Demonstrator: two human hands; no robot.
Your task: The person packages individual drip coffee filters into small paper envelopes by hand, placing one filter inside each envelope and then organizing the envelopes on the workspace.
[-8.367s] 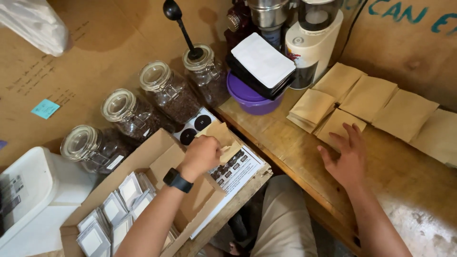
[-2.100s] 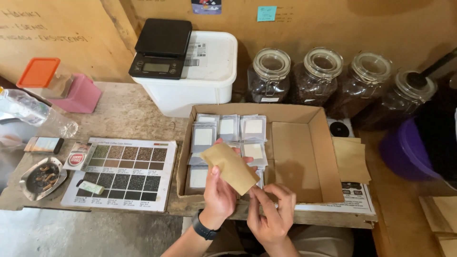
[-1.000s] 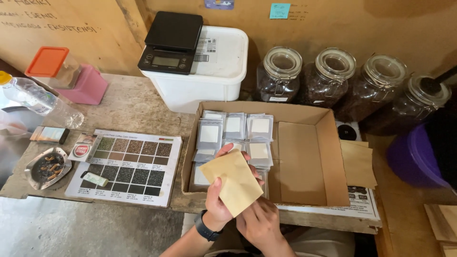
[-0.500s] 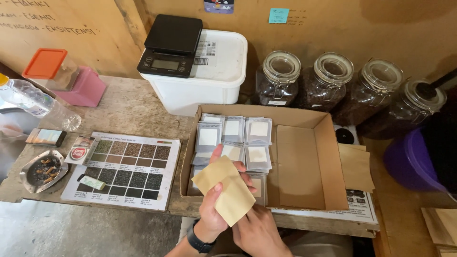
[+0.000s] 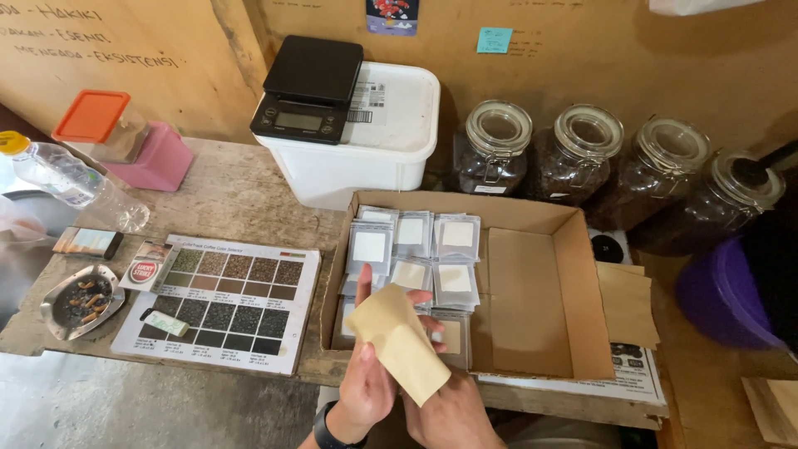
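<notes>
Brown paper pouch (image 5: pixel 401 341), flat and tilted, sits between both hands at the near edge of the worktop (image 5: pixel 241 195), in front of the open cardboard box (image 5: pixel 532 299). The left hand (image 5: pixel 370 378) grips it from the left: its thumb lies across the pouch's lower left face, its forefinger stands up straight behind the top corner, and another fingertip shows past the right edge. A black watch (image 5: pixel 332 432) circles that wrist. The right hand (image 5: pixel 449 411) is tucked under the pouch's lower end, knuckles up; the pouch hides its fingers, so I cannot tell how tightly it is closed or whether it pinches the paper.

Small clear sachets with white labels (image 5: pixel 416 254) fill the left part of the box; the right part shows bare cardboard. More brown pouches (image 5: pixel 628 303) lie just right of the box. Left of the box lies a printed chart of brown swatches (image 5: pixel 224 303), with an ashtray (image 5: pixel 79 299) beyond it. Behind the box stands a white tub (image 5: pixel 366 137) carrying a black scale (image 5: pixel 312 91), and four glass jars (image 5: pixel 619 170) of dark beans line the wall.

Against half a second ago, the pouch has dropped slightly lower and closer to the body, and the left forefinger is now raised clear above its top corner. Eight seconds back, the hands were apart, the right one resting on pouches spread farther along the worktop.
</notes>
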